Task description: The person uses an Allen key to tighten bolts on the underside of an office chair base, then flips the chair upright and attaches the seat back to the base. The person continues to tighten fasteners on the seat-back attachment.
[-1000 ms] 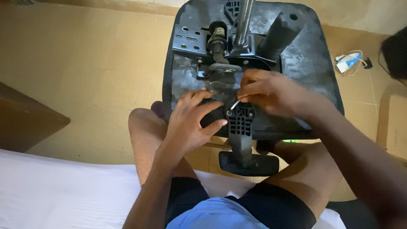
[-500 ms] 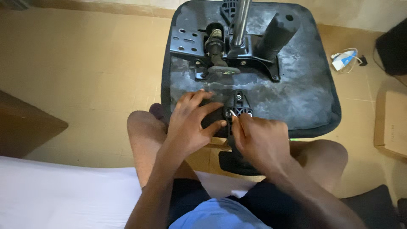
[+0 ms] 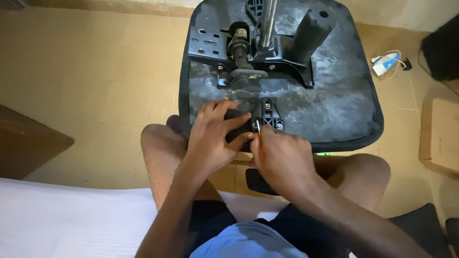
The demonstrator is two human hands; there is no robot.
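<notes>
Two hands meet at the near edge of an upturned chair seat [image 3: 334, 110]. The left hand [image 3: 213, 136] lies spread on the seat's underside, fingers apart, its fingertips pressing a black plastic bracket [image 3: 268, 114] that sits just in front of the seat's middle. The right hand [image 3: 282, 160] is curled tight around a thin metal tool [image 3: 257, 126], whose tip pokes out at the bracket's near end; what kind of tool it is I cannot tell. Beyond the bracket, toward the seat's far side, a black metal plate [image 3: 210, 45] is bolted down, with a steel column [image 3: 267, 21] rising from it and a ribbed black tube [image 3: 311, 33] just beside that. The seat rests on a tan tiled floor [image 3: 95, 81], against the person's bare knees. Right of the seat, well apart, lie a white charger [image 3: 386, 63] and a cardboard box [image 3: 440, 136].
</notes>
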